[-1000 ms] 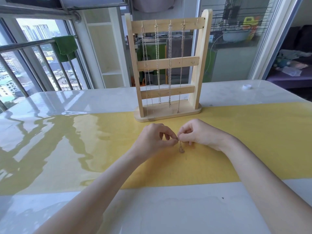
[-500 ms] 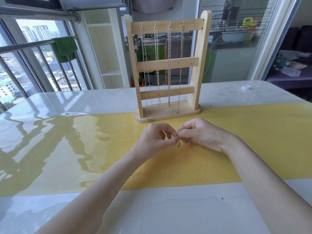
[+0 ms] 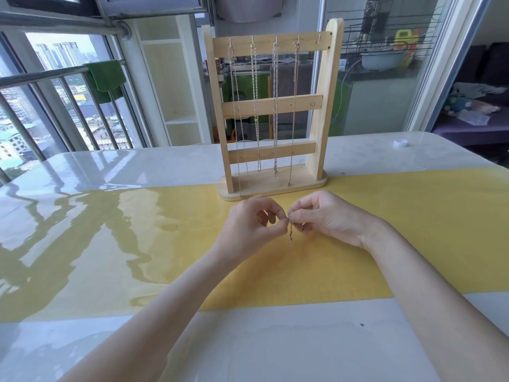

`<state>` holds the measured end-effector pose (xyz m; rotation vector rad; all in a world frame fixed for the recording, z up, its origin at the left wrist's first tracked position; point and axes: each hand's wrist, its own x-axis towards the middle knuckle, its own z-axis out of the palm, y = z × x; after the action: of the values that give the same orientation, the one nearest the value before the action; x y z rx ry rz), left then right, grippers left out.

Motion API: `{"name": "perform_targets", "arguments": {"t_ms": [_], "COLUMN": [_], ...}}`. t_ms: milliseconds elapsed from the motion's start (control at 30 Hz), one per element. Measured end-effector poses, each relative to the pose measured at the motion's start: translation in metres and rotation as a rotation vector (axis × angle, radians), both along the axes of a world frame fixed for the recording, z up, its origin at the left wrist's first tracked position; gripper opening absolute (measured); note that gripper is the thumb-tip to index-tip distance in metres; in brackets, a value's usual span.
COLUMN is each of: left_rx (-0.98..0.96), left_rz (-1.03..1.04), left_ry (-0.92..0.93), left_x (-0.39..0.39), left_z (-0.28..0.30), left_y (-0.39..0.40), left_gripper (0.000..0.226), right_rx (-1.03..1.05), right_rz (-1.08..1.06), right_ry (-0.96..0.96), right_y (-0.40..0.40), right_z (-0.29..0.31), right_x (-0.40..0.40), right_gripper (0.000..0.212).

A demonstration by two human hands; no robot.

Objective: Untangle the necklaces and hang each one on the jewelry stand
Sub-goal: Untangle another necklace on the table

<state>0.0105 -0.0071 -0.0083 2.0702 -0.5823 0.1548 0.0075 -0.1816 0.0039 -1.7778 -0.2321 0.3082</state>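
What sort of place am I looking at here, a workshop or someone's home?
Most likely a home, on an enclosed high-rise balcony: a railing with a green towel faces city blocks, glass doors show a kitchen dish rack, and the jewelry stand sits on a table.

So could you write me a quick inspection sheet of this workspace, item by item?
Surface: glossy white table with a yellow strip across it.
Job's things: wooden jewelry stand upright, four chains hanging from its top bar; small chain piece dangling between the hands.
Clutter: small white cap near the far right edge.
Hands: left hand and right hand both pinch the chain piece, fingertips together.
Cables: nothing seen on the table.
Surroundings: balcony railing with a green cloth; glass door behind.
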Motion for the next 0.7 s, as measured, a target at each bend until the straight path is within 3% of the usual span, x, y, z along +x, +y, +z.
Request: {"name": "perform_targets", "arguments": {"t_ms": [400,700], "left_rx": [0.195,0.341], "left_rz": [0.090,0.071], "left_ry": [-0.186,-0.323], "left_x": [0.0042,0.0033], "left_z": [-0.0047,-0.0061], "left_y": [0.0016,0.0021], "left_gripper": [0.010,0.006], "right_rx": [-0.154,-0.228], "right_rz": [-0.057,-0.067], "right_ry": [-0.165,-0.130], "right_y": [0.0056,0.0064], "right_z": [0.0082,0.0053], "right_x": [-0.0010,-0.0001], "right_gripper": [0.008,0.010]}}
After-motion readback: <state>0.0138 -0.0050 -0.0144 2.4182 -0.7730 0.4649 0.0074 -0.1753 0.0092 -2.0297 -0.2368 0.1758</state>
